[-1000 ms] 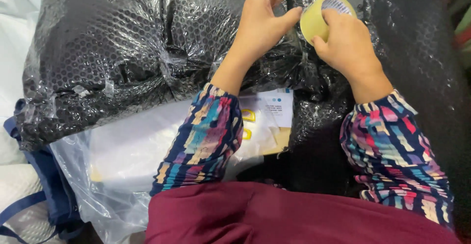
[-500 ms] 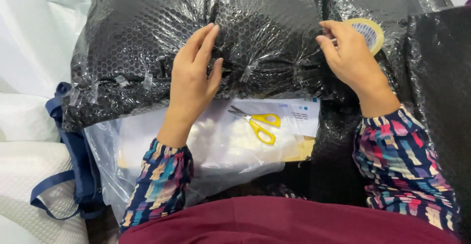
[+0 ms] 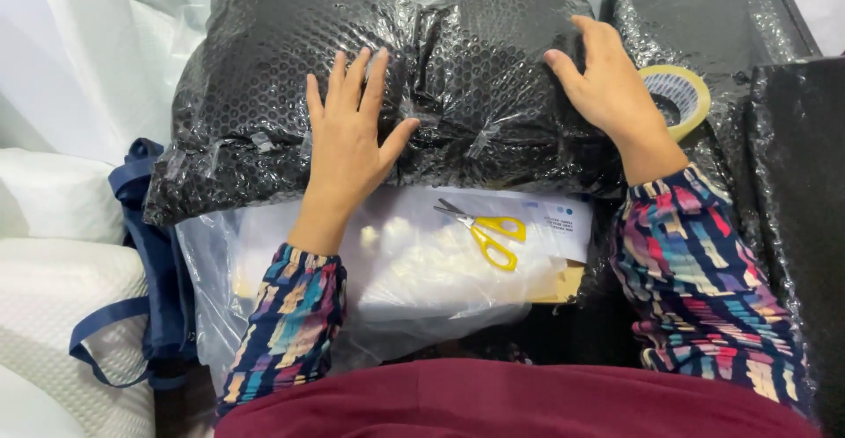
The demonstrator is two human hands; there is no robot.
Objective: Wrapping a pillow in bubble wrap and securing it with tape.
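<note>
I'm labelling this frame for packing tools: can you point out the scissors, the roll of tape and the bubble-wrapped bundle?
scissors point(image 3: 487, 231): head view, on the yellow handles near the pivot.
roll of tape point(image 3: 695, 86): head view, on its yellowish outer band, right side.
bubble-wrapped bundle point(image 3: 264, 77): head view, on its black upper left face.

Black bubble-wrapped parcel point(image 3: 264, 77): top cut off by the upper edge; contents hidden by the wrap; its near edge covers the far side of the clear bag point(image 3: 414, 288). Tape roll point(image 3: 682, 95): left part hidden behind the right hand point(image 3: 607, 90) — whether the hand grips it or it hangs on the wrist cannot be told. Second wrapped parcel point(image 3: 792, 209): cut off at the right edge. Blue bag point(image 3: 158, 253): mostly hidden under the parcel and clear bag. Scissors point(image 3: 484, 231): blade tips too small to judge — open or closed unclear. Label point(image 3: 563, 227) print illegible.
</note>
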